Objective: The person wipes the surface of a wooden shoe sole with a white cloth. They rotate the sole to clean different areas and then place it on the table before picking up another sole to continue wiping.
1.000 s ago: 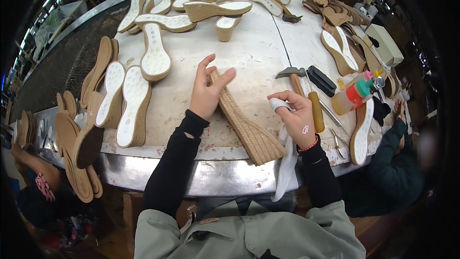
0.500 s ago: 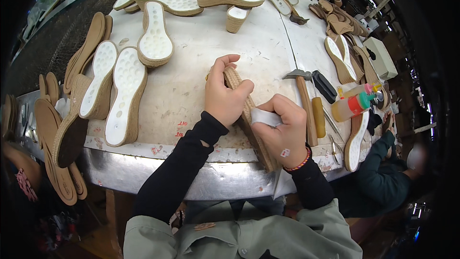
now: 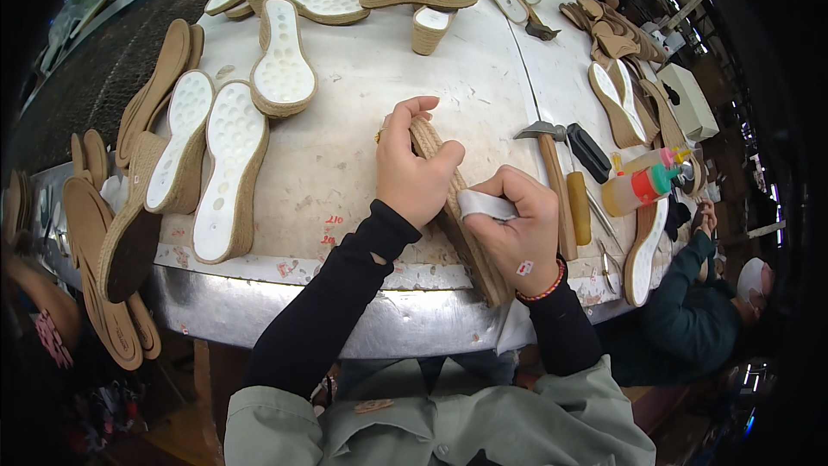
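I see my left hand (image 3: 414, 174) wrapped over the long tan rope-wrapped shoe sole (image 3: 461, 224), which lies slantwise on the pale scuffed metal surface (image 3: 345, 147) near its front edge, its lower end reaching just past that edge. The left fingers (image 3: 412, 109) are curled together over the sole's upper end, thumb pressed against its side, gripping it. My right hand (image 3: 522, 229) sits just beside the left, lower on the same sole; its fingers are closed, pinching a small white folded strip (image 3: 483, 204) against the sole's rim.

Just right of my right hand lies a wooden-handled hammer with a dark metal head (image 3: 552, 181), and beside it a black-handled tool (image 3: 589, 153) and a yellow-handled one (image 3: 578, 217). Further right stand translucent glue bottles with red and green caps (image 3: 638, 185). To my left, white dimpled soles with rope edging (image 3: 226, 181) lie in a loose row, brown flat soles (image 3: 90, 233) hanging over the edge beyond them. Another person in a dark green sleeve (image 3: 690, 293) works at the right.
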`<state>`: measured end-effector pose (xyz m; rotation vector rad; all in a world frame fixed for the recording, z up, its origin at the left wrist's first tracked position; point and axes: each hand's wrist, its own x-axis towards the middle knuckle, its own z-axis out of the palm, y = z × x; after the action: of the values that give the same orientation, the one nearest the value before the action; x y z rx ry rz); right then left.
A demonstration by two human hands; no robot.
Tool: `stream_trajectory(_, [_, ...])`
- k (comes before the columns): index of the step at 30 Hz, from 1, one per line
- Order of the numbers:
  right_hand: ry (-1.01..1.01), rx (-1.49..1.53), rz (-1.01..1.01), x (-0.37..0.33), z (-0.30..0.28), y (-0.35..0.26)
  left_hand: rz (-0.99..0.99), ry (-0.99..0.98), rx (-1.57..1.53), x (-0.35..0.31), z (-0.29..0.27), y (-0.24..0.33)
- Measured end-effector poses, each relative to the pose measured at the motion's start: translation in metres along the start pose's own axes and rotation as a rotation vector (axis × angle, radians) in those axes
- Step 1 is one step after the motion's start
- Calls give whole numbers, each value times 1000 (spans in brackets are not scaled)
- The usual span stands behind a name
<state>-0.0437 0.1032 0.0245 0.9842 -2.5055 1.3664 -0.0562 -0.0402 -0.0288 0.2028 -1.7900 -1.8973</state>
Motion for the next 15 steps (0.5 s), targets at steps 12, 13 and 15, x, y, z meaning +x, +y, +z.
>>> stream_trajectory(12, [14, 2, -98, -3, -1, 4, -24, 27, -39, -2, 1, 1])
stream_trajectory(13, [22, 2, -90, -3, 1, 3, -33, 27, -44, -3, 2, 1])
stream_trajectory(15, [23, 8, -60, -4, 2, 2, -28, 34, -49, -2, 2, 1])
